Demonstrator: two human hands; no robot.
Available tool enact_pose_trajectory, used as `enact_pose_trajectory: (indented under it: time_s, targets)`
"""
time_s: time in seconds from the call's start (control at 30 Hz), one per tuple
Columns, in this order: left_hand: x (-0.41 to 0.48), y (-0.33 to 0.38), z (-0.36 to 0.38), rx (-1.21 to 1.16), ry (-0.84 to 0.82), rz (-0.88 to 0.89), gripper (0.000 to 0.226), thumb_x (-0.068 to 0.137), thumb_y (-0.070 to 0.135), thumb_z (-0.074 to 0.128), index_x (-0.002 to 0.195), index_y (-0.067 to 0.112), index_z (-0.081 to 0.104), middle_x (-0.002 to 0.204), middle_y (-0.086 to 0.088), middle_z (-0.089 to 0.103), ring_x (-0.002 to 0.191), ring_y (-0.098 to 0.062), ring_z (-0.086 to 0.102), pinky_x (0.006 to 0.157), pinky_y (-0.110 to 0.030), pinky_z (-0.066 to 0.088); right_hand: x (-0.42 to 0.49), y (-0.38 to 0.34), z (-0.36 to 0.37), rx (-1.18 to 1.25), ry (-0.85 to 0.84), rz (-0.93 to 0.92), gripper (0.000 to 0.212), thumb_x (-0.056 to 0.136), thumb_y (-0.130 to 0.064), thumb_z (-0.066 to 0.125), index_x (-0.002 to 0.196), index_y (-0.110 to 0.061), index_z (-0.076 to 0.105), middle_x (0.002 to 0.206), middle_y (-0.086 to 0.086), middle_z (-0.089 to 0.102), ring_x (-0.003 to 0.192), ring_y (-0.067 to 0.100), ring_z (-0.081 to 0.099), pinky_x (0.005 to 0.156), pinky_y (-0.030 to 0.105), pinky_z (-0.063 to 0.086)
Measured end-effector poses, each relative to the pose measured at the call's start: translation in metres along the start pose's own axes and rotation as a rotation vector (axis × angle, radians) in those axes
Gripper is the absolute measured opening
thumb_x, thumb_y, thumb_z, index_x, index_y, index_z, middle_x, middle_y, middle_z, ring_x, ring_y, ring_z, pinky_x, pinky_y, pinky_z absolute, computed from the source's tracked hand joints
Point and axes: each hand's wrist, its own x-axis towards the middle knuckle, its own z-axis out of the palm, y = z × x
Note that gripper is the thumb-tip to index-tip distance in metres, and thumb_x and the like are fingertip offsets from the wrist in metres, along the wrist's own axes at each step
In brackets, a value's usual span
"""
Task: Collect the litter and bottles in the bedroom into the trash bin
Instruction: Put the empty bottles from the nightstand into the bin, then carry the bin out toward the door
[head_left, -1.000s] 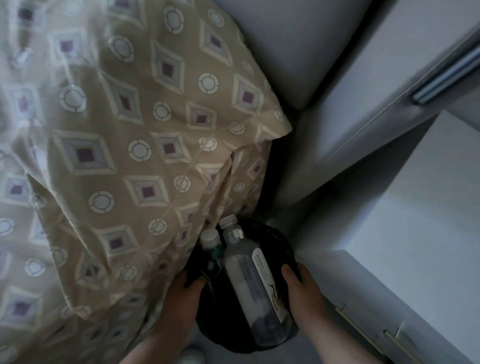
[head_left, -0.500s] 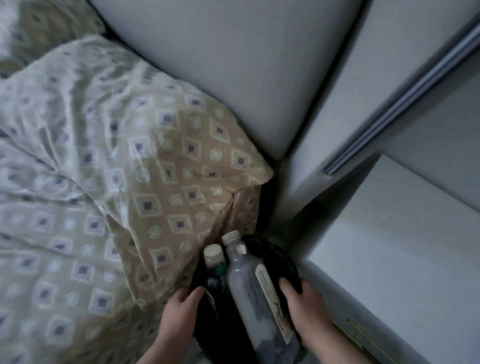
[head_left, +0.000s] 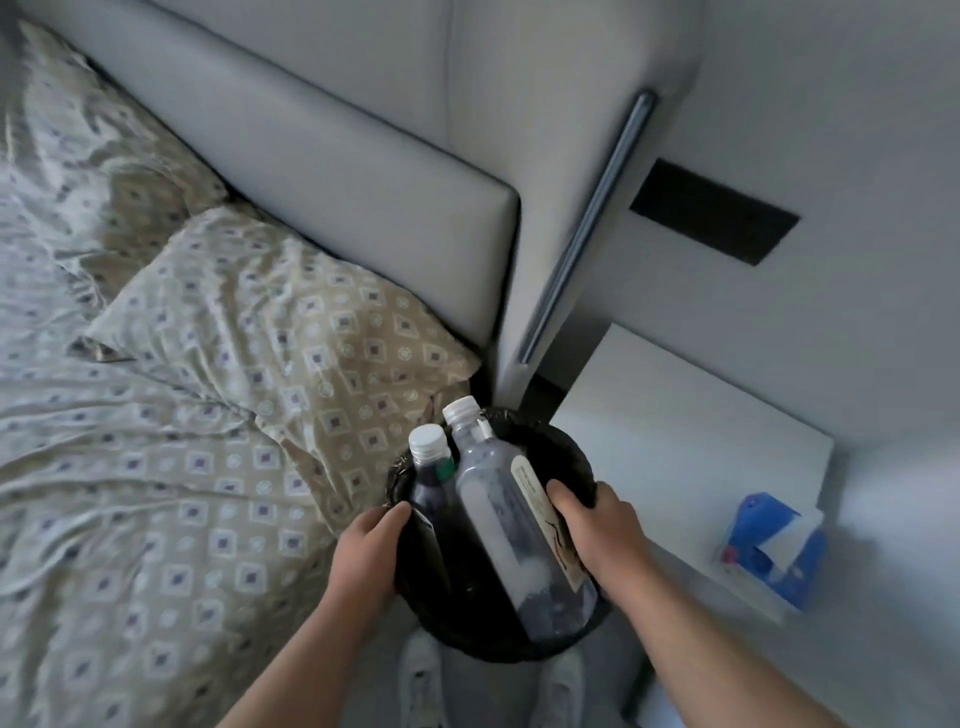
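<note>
A round black-lined trash bin (head_left: 566, 457) hangs in front of me, between the bed and the nightstand. My left hand (head_left: 366, 556) grips its left rim and my right hand (head_left: 597, 525) grips its right rim, fingers curled over the edge. Two plastic bottles stand inside the bin: a large clear one (head_left: 498, 499) with a white cap and a paper label, and a smaller dark one (head_left: 428, 467) with a white cap at its left.
The bed with a patterned beige pillow (head_left: 291, 332) and sheet (head_left: 130, 493) fills the left. A grey padded headboard (head_left: 337, 156) runs behind it. A white nightstand (head_left: 685, 447) at the right carries a blue tissue pack (head_left: 774, 545). My white shoes (head_left: 423, 680) show below the bin.
The bin has come up from the floor beside the bed, held in both hands. My view has risen and pulled back, so the headboard, nightstand and tissue pack now show.
</note>
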Motion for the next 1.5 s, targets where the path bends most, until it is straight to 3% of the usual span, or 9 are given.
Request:
enact_pose_trajectory:
  time_s: [0.13, 0.33, 0.5, 0.67, 0.87, 1.0, 1.07, 1.2, 1.5]
  targets:
    - [-0.057, 0.029, -0.007, 0.051, -0.029, 0.056, 0.015, 0.088, 0.026, 0.059, 0.082, 0.015, 0.066, 0.085, -0.011, 0.070, 0.078, -0.027, 0.065, 0.081, -0.050, 0.056, -0.057, -0.004, -0.037, 0.005, 0.041, 0.031, 0.094, 0.056, -0.082, 0.039, 0.122, -0.017, 0.053, 0.112, 0.009, 0.058, 0.101, 0.029, 0.058, 0.087, 0.044, 0.050]
    - [-0.105, 0.057, -0.031, 0.168, -0.178, 0.129, 0.024, 0.088, 0.030, 0.059, 0.096, 0.010, 0.069, 0.087, -0.015, 0.071, 0.067, -0.025, 0.066, 0.065, -0.048, 0.059, -0.132, 0.006, -0.067, 0.128, 0.134, 0.039, 0.075, 0.076, -0.071, 0.047, 0.123, -0.013, 0.053, 0.113, 0.008, 0.058, 0.096, 0.024, 0.054, 0.070, 0.033, 0.041]
    - [-0.127, 0.082, -0.048, 0.250, -0.379, 0.202, 0.027, 0.091, 0.027, 0.057, 0.092, 0.004, 0.070, 0.075, -0.011, 0.066, 0.065, -0.023, 0.061, 0.052, -0.036, 0.054, -0.191, 0.009, -0.065, 0.241, 0.255, 0.097, 0.094, 0.064, -0.082, 0.040, 0.127, -0.014, 0.052, 0.120, 0.008, 0.059, 0.108, 0.027, 0.056, 0.076, 0.034, 0.042]
    - [-0.149, 0.106, -0.054, 0.414, -0.591, 0.334, 0.023, 0.092, 0.024, 0.055, 0.092, 0.005, 0.068, 0.078, -0.011, 0.063, 0.061, -0.019, 0.058, 0.046, -0.030, 0.050, -0.253, 0.013, -0.045, 0.436, 0.437, 0.194, 0.094, 0.052, -0.086, 0.042, 0.118, -0.020, 0.058, 0.108, 0.000, 0.063, 0.095, 0.021, 0.060, 0.077, 0.033, 0.048]
    - [-0.196, 0.103, -0.058, 0.593, -0.820, 0.479, 0.018, 0.093, 0.022, 0.055, 0.084, 0.011, 0.066, 0.067, -0.004, 0.062, 0.057, -0.016, 0.056, 0.053, -0.028, 0.046, -0.345, 0.045, -0.005, 0.604, 0.662, 0.320, 0.095, 0.052, -0.087, 0.045, 0.119, -0.019, 0.055, 0.109, 0.000, 0.062, 0.097, 0.020, 0.061, 0.085, 0.035, 0.052]
    - [-0.234, 0.077, -0.059, 0.723, -1.003, 0.491, 0.017, 0.092, 0.024, 0.057, 0.092, 0.010, 0.065, 0.081, -0.011, 0.064, 0.068, -0.024, 0.060, 0.058, -0.033, 0.051, -0.415, 0.077, 0.020, 0.672, 0.788, 0.399, 0.109, 0.048, -0.094, 0.043, 0.130, -0.023, 0.048, 0.123, 0.000, 0.059, 0.109, 0.021, 0.058, 0.093, 0.039, 0.050]
    - [-0.261, 0.058, -0.061, 0.792, -1.093, 0.471, 0.014, 0.093, 0.022, 0.056, 0.097, 0.011, 0.063, 0.088, -0.012, 0.064, 0.076, -0.028, 0.061, 0.065, -0.036, 0.052, -0.454, 0.096, 0.033, 0.715, 0.860, 0.413, 0.099, 0.053, -0.091, 0.046, 0.128, -0.027, 0.052, 0.117, -0.005, 0.062, 0.105, 0.017, 0.059, 0.091, 0.036, 0.050]
    - [-0.316, 0.010, -0.072, 0.904, -1.241, 0.576, 0.009, 0.090, 0.003, 0.058, 0.090, 0.008, 0.065, 0.090, -0.012, 0.061, 0.075, -0.026, 0.058, 0.052, -0.033, 0.052, -0.536, 0.134, 0.068, 0.818, 1.020, 0.490, 0.091, 0.051, -0.089, 0.048, 0.120, -0.031, 0.058, 0.109, -0.008, 0.064, 0.097, 0.013, 0.062, 0.088, 0.035, 0.052]
    - [-0.450, -0.167, -0.142, 1.145, -1.518, 0.492, 0.013, 0.090, 0.018, 0.059, 0.091, 0.005, 0.065, 0.083, -0.017, 0.061, 0.075, -0.030, 0.056, 0.058, -0.034, 0.049, -0.739, 0.224, 0.208, 1.095, 1.278, 0.734, 0.106, 0.045, -0.092, 0.044, 0.128, -0.026, 0.053, 0.120, -0.001, 0.060, 0.107, 0.020, 0.059, 0.095, 0.039, 0.049]
